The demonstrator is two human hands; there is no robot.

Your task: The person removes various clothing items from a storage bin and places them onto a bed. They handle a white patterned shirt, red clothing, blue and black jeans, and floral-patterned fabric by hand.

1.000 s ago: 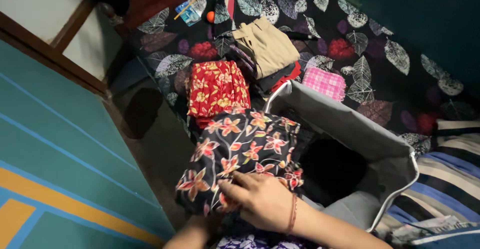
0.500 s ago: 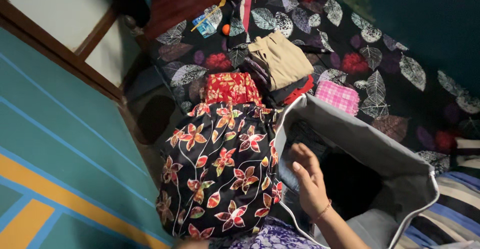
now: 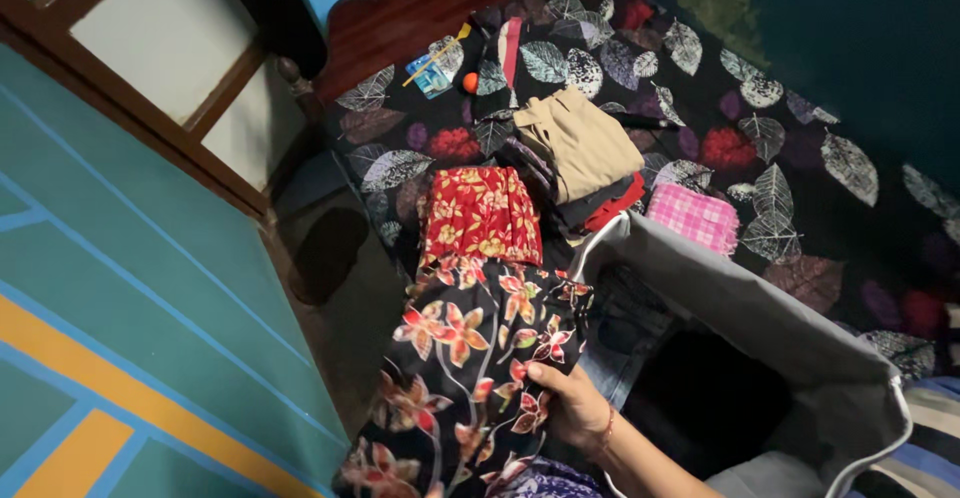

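Observation:
My right hand (image 3: pixel 572 405), a red thread on its wrist, is closed on the right edge of a black cloth with red and pink flowers (image 3: pixel 470 358). The cloth hangs long, from a folded red floral cloth (image 3: pixel 480 216) down to the bottom of the view. The hand is just left of a grey fabric laundry basket (image 3: pixel 770 313), whose dark inside holds some jeans-like cloth. My left hand is out of view.
On the bed's black leaf-print sheet (image 3: pixel 720 108) lie a folded khaki garment (image 3: pixel 582 141) on darker clothes and a pink checked cloth (image 3: pixel 695 218). A small blue packet (image 3: pixel 430 74) and an orange ball (image 3: pixel 470 82) sit near the wooden headboard (image 3: pixel 420 13). A teal striped surface (image 3: pixel 130 328) fills the left.
The black floral cloth went from bunched to hanging long. My right hand moved from the cloth to the basket's rim, then back onto the cloth's right edge.

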